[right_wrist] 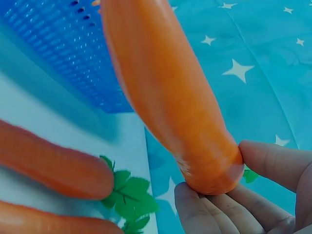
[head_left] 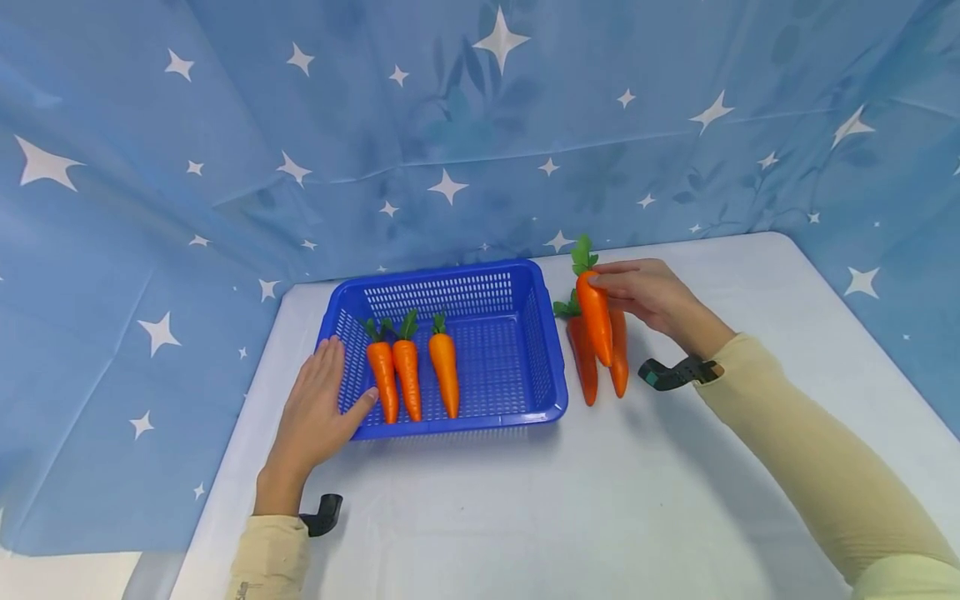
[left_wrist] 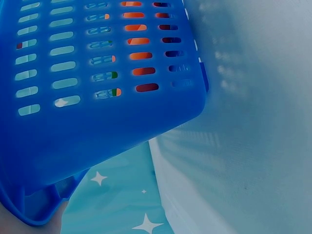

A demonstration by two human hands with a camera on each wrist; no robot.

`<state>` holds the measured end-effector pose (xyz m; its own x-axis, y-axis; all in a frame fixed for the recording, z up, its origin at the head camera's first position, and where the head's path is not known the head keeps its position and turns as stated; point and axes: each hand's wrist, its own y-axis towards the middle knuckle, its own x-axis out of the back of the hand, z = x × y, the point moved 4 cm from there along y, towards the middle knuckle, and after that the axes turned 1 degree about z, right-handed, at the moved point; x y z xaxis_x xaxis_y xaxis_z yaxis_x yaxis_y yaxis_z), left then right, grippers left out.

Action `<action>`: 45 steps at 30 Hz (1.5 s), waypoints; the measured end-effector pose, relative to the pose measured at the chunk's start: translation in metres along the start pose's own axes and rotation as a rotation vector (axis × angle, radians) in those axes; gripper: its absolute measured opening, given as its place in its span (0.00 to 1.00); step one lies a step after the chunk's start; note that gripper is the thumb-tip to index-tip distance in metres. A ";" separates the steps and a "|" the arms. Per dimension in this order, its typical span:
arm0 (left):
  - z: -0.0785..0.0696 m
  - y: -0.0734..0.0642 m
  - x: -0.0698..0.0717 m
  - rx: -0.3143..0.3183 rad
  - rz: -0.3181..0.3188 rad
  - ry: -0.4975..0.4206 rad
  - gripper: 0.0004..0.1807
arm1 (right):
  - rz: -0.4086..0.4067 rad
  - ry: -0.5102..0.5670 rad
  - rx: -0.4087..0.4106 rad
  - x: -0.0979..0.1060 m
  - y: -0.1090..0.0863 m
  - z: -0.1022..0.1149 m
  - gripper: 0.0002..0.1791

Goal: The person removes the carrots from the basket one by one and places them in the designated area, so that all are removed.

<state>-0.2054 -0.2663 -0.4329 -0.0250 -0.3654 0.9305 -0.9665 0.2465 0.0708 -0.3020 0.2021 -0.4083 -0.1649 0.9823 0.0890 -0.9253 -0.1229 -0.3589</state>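
My right hand (head_left: 643, 292) pinches a carrot (head_left: 596, 321) near its leafy top, between thumb and fingers. The right wrist view shows this carrot (right_wrist: 165, 92) raised above two others on the table. Those two, a carrot (head_left: 582, 358) on the left and a carrot (head_left: 619, 354) on the right, lie partly hidden behind the held one. At the left end of a blue plastic basket (head_left: 480, 425), my left hand (head_left: 318, 408) rests on the rim with its fingers straight and thumb spread. Inside the basket lie three carrots (head_left: 444, 371), side by side, leaves toward the back.
The basket, with slotted walls (left_wrist: 102, 131), stands on a white-covered table (head_left: 525, 517). Behind the table hangs a blue curtain (head_left: 465, 125) with white stars. Each wrist wears a black camera mount (head_left: 678, 372).
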 end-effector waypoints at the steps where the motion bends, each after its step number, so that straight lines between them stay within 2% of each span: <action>1: 0.000 0.000 0.000 0.000 0.001 -0.001 0.51 | -0.001 -0.002 -0.001 0.002 0.000 -0.001 0.36; 11: 0.000 0.000 0.000 0.007 0.008 -0.001 0.52 | -0.033 0.032 -0.008 0.028 -0.005 -0.012 0.37; 22: 0.000 0.001 0.000 0.004 0.003 -0.006 0.52 | -0.033 -0.042 -0.053 0.050 -0.005 -0.029 0.38; 27: 0.001 0.001 0.000 0.002 0.001 -0.004 0.52 | -0.049 -0.020 -0.071 0.058 -0.003 -0.036 0.40; 40: 0.002 0.002 0.000 -0.002 0.002 0.006 0.51 | -0.079 -0.039 -0.095 0.064 0.004 -0.053 0.40; 45: 0.001 0.002 -0.001 -0.002 0.001 0.006 0.51 | -0.098 -0.110 -0.069 0.063 0.009 -0.062 0.38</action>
<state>-0.2075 -0.2668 -0.4341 -0.0245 -0.3593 0.9329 -0.9659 0.2491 0.0705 -0.2998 0.2717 -0.4634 -0.1150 0.9671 0.2269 -0.9139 -0.0135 -0.4058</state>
